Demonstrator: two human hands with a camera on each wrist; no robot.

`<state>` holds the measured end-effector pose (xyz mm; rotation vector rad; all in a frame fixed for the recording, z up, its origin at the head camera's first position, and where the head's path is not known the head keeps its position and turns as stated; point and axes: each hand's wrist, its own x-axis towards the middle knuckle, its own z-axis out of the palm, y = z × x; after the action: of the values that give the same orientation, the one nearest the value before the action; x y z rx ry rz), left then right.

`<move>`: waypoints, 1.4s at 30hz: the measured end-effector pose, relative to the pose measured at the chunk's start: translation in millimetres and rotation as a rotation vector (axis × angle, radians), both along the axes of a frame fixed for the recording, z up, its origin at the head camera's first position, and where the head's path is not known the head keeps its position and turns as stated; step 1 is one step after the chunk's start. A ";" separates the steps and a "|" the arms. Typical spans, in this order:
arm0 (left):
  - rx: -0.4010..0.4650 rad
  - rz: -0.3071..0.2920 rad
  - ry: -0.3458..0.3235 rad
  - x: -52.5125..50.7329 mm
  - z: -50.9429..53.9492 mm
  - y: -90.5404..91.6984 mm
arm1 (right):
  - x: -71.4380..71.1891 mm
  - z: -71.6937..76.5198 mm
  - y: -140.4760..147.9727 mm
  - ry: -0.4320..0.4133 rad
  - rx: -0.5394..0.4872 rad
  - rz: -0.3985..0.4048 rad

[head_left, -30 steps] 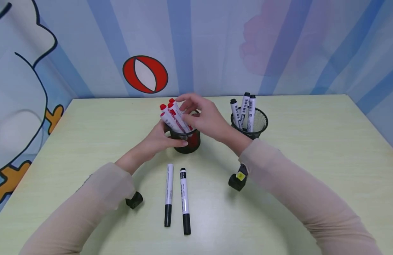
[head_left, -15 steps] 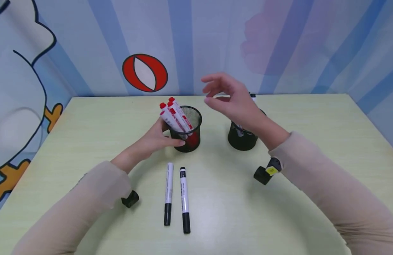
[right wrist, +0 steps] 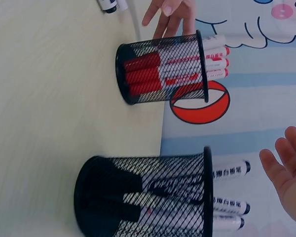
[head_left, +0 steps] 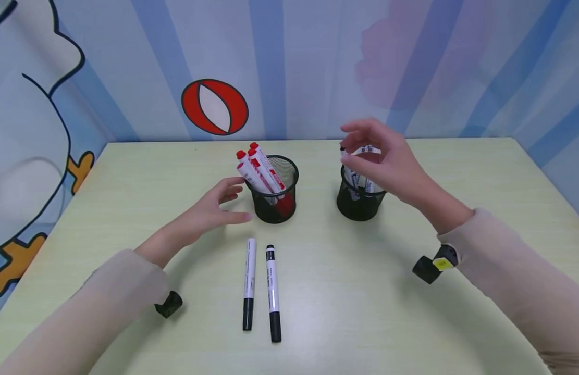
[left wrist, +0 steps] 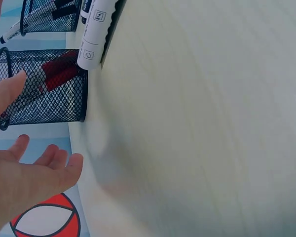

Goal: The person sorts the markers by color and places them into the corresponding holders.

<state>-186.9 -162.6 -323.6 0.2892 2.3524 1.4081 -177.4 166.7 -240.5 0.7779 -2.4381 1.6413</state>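
Note:
Several red-capped whiteboard markers (head_left: 261, 172) lean together in the left black mesh pen cup (head_left: 270, 209). My left hand (head_left: 199, 212) is just left of that cup, thumb and fingers spread, with a gap showing in the left wrist view. Above the right mesh pen cup (head_left: 356, 207) hovers my right hand (head_left: 393, 162), fingers loosely bent. In the right wrist view the fingers (right wrist: 288, 157) hold nothing and stay apart from the black-capped markers (right wrist: 231, 169) jutting from that cup. The head view partly hides those markers behind the hand.
Two black-and-white markers lie on the table (head_left: 327, 312) in front of the cups: a left marker (head_left: 249, 284) and a right marker (head_left: 272, 291), roughly parallel. A printed curtain (head_left: 312, 67) hangs behind the table's far edge.
My right hand has moved from the red markers across to above the right cup. My left hand has let go of the left cup and drawn back slightly leftward.

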 end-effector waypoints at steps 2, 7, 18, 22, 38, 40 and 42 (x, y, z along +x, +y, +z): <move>-0.014 -0.006 0.006 3.6 -0.2 -3.9 | 1.6 -2.3 7.1 0.000 0.010 -0.013; -0.053 -0.018 0.018 13.6 2.9 -11.1 | 3.7 -6.7 22.7 0.002 0.065 -0.070; -0.084 -0.079 0.000 32.5 5.1 -11.4 | -0.9 -30.3 47.4 -0.088 0.125 -0.150; -0.108 -0.117 -0.014 38.2 6.2 -9.3 | -2.7 -38.6 52.3 -0.105 0.124 -0.177; -0.269 -0.055 -0.064 53.1 9.5 3.7 | -8.7 -62.9 65.9 -0.179 0.122 -0.136; -0.280 -0.043 -0.071 53.1 9.5 4.2 | -9.2 -65.8 67.1 -0.190 0.111 -0.124; -0.287 -0.036 -0.071 53.1 9.0 4.2 | -9.7 -68.5 67.9 -0.202 0.103 -0.113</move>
<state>-133.9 -158.4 -314.6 0.1955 2.4367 1.0282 -187.0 234.6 -309.0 0.4968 -2.6672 1.6364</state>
